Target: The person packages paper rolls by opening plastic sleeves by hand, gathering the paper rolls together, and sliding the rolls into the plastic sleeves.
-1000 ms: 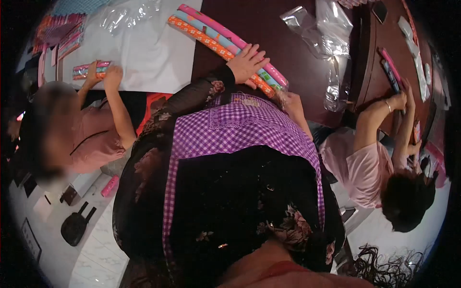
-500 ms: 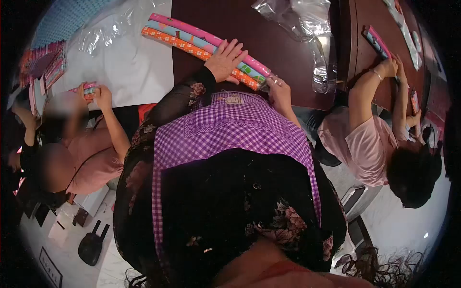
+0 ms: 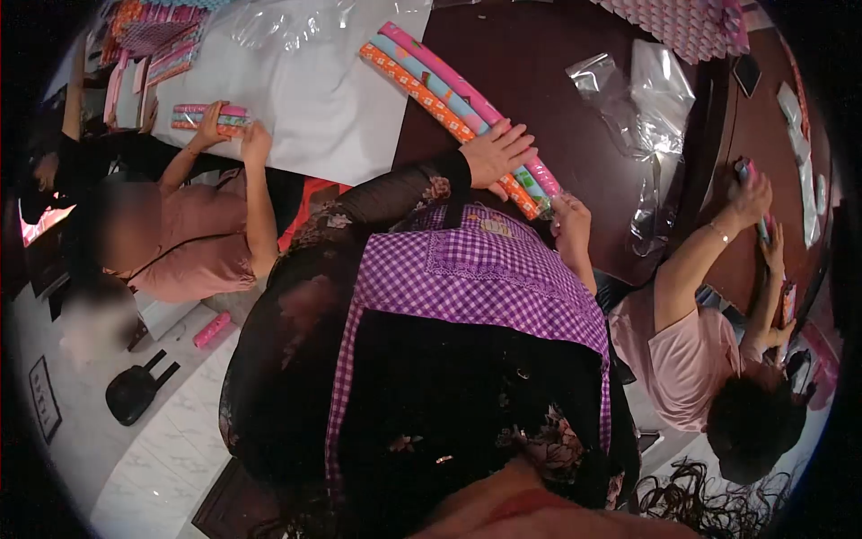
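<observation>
Three rolls of patterned wrapping paper, seemingly in clear plastic, lie side by side at a slant on the dark table: a pink roll (image 3: 440,69), a light blue roll (image 3: 438,88) and an orange roll (image 3: 409,83). My left hand (image 3: 496,154) rests across them near the close end, its fingers stretched out. At that end, my right hand (image 3: 572,220) is closed, fingers pinched at the clear plastic wrap (image 3: 546,208) by the roll tips. The right fingertips are partly hidden.
Crumpled clear plastic (image 3: 660,99) lies right of the rolls. A white sheet (image 3: 332,108) covers the table's left part. One person (image 3: 202,234) at left handles similar rolls (image 3: 208,117); another person (image 3: 682,346) works at right. More bundled rolls (image 3: 175,49) are stacked at upper left.
My view has turned, so the table and rolls appear farther right and lower. Both my hands keep nearly the same places on the rolls.
</observation>
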`<state>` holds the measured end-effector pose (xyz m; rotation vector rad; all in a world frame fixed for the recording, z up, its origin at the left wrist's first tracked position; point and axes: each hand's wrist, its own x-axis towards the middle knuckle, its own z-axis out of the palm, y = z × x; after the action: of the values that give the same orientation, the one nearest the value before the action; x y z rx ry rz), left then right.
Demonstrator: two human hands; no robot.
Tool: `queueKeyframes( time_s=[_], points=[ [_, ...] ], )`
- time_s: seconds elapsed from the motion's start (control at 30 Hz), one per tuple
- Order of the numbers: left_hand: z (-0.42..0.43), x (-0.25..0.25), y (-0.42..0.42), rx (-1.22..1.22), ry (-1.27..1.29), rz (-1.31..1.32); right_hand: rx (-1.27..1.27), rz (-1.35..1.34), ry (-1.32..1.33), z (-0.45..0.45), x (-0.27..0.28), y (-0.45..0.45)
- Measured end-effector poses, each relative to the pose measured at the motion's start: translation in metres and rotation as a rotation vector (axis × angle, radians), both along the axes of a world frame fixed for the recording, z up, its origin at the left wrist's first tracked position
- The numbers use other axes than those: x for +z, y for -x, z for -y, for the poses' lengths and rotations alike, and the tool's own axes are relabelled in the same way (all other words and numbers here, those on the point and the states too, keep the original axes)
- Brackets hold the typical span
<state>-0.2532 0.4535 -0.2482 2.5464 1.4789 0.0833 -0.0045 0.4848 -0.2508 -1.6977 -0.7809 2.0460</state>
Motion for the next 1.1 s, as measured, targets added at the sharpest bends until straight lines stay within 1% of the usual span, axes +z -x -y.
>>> queueKeyframes(
  time_s=[0.13,0.2,0.23,0.3,0.33,0.37,0.43,0.47,0.5,0.57,0.63,0.7,0.73,0.77,0.8,0.93,0.97,1.03,1.07,1.1],
  points=[
    [-0.001,0.000,0.000,0.002,0.003,-0.025,0.017,0.054,0.009,-0.003,-0.012,-0.003],
    [-0.002,0.003,-0.001,-0.003,0.061,-0.036,0.113,0.056,-0.012,-0.003,-0.012,-0.008],
    [-0.002,0.005,-0.002,0.002,0.059,-0.038,0.117,0.055,-0.015,-0.002,-0.008,-0.007],
    [-0.002,0.009,0.000,0.005,0.077,-0.028,0.170,0.184,-0.136,0.003,0.001,-0.001],
    [-0.001,0.008,0.000,0.008,0.072,-0.022,0.100,0.091,-0.184,0.008,0.000,0.002],
    [-0.001,0.007,0.001,0.010,0.070,-0.027,0.101,0.086,-0.186,0.010,0.002,-0.001],
    [0.000,0.005,0.001,0.018,-0.002,-0.006,0.201,0.298,-0.178,0.015,0.017,-0.006],
    [0.000,0.005,0.001,0.022,0.012,-0.009,0.237,0.289,-0.176,0.019,0.003,-0.015],
    [0.000,0.004,0.001,0.023,0.012,-0.012,0.237,0.287,-0.177,0.022,0.001,-0.017],
    [0.000,0.006,0.001,0.017,0.029,-0.013,0.252,0.220,-0.142,0.027,0.004,-0.014],
    [0.000,0.007,0.001,0.010,0.068,-0.012,0.288,0.259,-0.164,0.024,0.006,-0.012],
    [0.000,0.009,0.001,0.012,0.106,-0.016,0.253,0.244,-0.149,0.021,0.003,-0.010],
    [-0.001,0.010,0.000,0.006,0.125,-0.036,0.134,0.187,-0.046,0.022,-0.002,-0.006],
    [-0.002,0.010,0.000,0.000,0.144,-0.055,0.140,0.183,-0.045,0.022,-0.005,-0.004],
    [-0.001,0.006,0.001,0.004,0.083,-0.029,0.128,0.181,-0.067,0.022,-0.008,-0.003],
    [-0.002,0.005,0.001,0.002,0.080,-0.051,0.139,0.172,-0.074,0.014,0.016,0.013],
    [-0.003,0.005,0.002,0.001,0.083,-0.053,0.142,0.175,-0.070,0.013,0.015,0.013],
    [-0.003,0.004,0.001,0.006,0.094,-0.052,0.205,0.205,-0.154,0.012,0.013,0.015],
    [-0.003,0.003,0.001,0.006,0.092,-0.064,0.209,0.207,-0.147,0.012,0.012,0.015],
    [-0.003,0.003,0.002,0.004,0.092,-0.074,0.158,0.149,-0.101,0.012,0.009,0.015]
  ],
)
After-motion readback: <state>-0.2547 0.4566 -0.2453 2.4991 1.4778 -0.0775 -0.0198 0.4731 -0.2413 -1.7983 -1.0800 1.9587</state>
